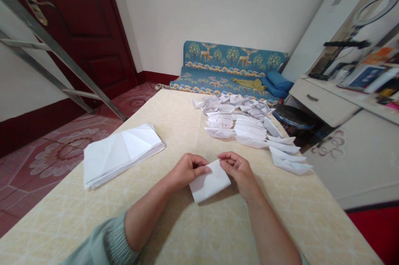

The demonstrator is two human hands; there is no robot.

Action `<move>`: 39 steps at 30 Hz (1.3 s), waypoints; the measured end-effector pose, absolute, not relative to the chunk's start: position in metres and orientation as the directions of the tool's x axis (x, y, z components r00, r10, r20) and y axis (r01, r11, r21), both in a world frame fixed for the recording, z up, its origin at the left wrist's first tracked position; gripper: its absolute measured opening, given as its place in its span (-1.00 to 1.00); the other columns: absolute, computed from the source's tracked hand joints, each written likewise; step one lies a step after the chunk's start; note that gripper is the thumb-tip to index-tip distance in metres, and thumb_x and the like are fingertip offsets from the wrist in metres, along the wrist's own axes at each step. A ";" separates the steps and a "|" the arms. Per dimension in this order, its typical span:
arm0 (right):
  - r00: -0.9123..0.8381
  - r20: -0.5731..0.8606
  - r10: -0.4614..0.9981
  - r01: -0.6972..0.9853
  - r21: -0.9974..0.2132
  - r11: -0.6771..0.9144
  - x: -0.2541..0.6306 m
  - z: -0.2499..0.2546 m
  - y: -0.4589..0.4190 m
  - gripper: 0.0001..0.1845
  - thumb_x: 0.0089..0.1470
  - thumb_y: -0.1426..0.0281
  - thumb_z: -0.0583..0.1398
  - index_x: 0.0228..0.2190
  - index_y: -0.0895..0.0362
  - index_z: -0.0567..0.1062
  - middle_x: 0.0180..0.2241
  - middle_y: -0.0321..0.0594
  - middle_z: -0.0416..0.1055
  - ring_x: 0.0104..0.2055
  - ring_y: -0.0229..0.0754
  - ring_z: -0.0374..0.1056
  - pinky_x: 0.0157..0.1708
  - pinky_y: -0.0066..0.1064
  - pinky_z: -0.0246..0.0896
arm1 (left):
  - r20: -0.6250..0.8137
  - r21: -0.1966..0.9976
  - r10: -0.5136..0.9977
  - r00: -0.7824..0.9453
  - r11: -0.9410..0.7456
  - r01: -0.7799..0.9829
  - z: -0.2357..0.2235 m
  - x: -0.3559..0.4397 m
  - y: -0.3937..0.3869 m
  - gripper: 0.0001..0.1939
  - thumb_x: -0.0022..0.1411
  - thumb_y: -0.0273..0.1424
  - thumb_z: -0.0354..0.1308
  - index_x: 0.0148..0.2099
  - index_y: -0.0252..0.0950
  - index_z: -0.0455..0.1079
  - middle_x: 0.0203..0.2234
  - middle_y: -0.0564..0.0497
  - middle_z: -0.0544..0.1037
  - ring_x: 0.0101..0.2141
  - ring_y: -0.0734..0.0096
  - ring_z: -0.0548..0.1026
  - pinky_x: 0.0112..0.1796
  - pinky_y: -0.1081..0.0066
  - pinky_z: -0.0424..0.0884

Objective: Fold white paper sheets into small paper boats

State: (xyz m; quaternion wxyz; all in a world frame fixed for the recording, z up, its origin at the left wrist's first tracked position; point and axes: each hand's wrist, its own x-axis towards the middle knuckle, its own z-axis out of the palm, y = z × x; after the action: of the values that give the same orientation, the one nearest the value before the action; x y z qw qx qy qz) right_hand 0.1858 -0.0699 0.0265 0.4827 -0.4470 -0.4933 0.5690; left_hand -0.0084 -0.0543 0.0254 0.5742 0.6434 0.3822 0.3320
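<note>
A small folded sheet of white paper (209, 184) is held between my two hands, just above the table. My left hand (189, 169) pinches its upper left edge, with the thumb lying on top. At the upper right corner, the thumb and fingers of my right hand (238, 171) close on the same paper. Left of my hands lies a stack of creased white sheets (123, 150). Many folded paper boats (249, 130) stand in rows beyond my right hand, and the farther ones are heaped together.
The table (174, 119) has a cream patterned cover. Behind it stands a blue sofa (230, 65) with a deer pattern. A metal ladder (68, 65) leans at the left near a dark red door (84, 20). A black round stool (294, 116) and a white cabinet (358, 144) are at the right.
</note>
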 end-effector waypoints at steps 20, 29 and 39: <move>-0.137 0.147 0.980 0.170 -0.971 0.169 0.176 0.029 -0.076 -0.83 -0.08 0.32 0.25 -0.53 0.19 0.50 -0.56 -0.27 0.39 -0.50 -0.27 0.24 -0.50 -0.47 0.11 | -0.048 0.985 0.787 0.615 -0.066 0.161 0.024 -0.008 -0.061 -0.64 0.00 -0.18 0.21 -0.54 -0.43 0.36 -0.69 0.11 0.25 -0.66 0.64 0.14 -0.65 0.58 0.02; 0.016 0.041 0.999 -0.140 -0.989 0.042 0.170 0.016 -0.069 -0.74 -0.13 0.21 0.28 -0.51 0.17 0.44 -0.58 -0.31 0.37 -0.55 -0.30 0.21 -0.53 -0.49 0.06 | 0.163 0.952 0.952 0.258 -0.220 0.212 0.031 0.000 -0.062 -0.61 0.07 -0.18 0.14 -0.50 -0.47 0.44 -0.69 0.06 0.28 -0.62 0.58 0.20 -0.59 0.55 0.09; 0.199 0.119 0.973 -0.082 -0.987 0.138 0.168 0.008 -0.070 -0.66 -0.03 0.19 0.21 -0.64 0.17 0.35 -0.66 -0.38 0.17 -0.58 -0.33 0.06 -0.56 -0.49 -0.05 | 0.126 0.980 0.958 0.259 -0.161 0.120 0.020 0.006 -0.062 -0.59 0.04 -0.14 0.16 -0.59 -0.42 0.33 -0.72 0.10 0.25 -0.66 0.63 0.16 -0.63 0.56 0.05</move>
State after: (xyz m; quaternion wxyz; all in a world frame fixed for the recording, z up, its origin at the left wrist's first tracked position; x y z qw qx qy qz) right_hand 0.1681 -0.0697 0.0084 0.6008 -0.4883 -0.4560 0.4390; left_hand 0.0056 -0.0620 0.0198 0.4850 0.6279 0.4292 0.4317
